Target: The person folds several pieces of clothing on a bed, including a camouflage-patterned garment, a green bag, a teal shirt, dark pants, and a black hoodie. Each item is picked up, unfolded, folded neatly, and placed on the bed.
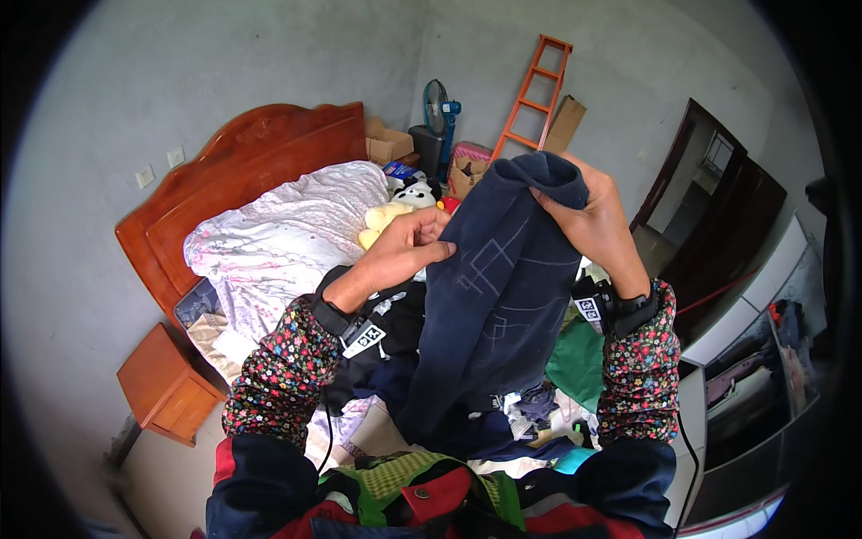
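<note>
Held up in front of me is a dark navy garment with thin pale lines forming squares; its exact kind is hard to tell. My right hand grips its rolled upper edge, thumb on the near side and fingers behind. At the garment's left edge, my left hand is closed in a pinch on the cloth. The lower part hangs over a heap of mixed clothes on the bed, and its bottom merges with dark pieces there. A green cloth lies beside it, close to my right forearm.
Beyond the heap are a crumpled floral cover, a panda plush toy and a wooden headboard. A nightstand stands at left. Farther back are a fan, an orange ladder and an open doorway; shelves stand at right.
</note>
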A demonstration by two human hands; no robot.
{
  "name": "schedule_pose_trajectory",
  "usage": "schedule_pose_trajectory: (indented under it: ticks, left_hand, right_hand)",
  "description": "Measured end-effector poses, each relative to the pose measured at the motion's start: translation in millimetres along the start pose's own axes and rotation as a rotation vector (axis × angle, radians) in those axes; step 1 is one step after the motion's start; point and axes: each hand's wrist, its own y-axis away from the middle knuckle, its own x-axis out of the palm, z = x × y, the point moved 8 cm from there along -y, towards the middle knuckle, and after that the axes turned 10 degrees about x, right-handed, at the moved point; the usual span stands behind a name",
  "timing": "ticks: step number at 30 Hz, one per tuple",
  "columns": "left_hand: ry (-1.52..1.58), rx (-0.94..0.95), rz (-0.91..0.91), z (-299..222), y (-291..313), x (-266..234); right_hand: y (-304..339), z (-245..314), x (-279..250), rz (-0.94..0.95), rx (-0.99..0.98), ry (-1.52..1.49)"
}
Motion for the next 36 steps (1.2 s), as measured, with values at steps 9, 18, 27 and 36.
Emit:
schedule_pose_trajectory:
  ticks: [9,18,27,36]
  left_hand:
    - [0.283,0.062,0.046,36.1,32.8,16.9]
    - [-0.052,0.041,-0.207,62.9,55.3,28.4]
    - [0.104,0.019,-0.281,39.2,30.3,-57.4]
    - [-0.059,0.096,-0.301,32.8,30.8,-59.7]
  right_hand:
    - [-2.1,-18.8,-4.3,-0.021,0.112,0.001]
    - [3.0,-35.6,-4.7,-0.029,0.161,0.011]
    - [18.7,-47.7,-16.0,-0.108,0.288,-0.049]
    - [9.2,-18.4,-9.7,-0.054,0.21,-0.081]
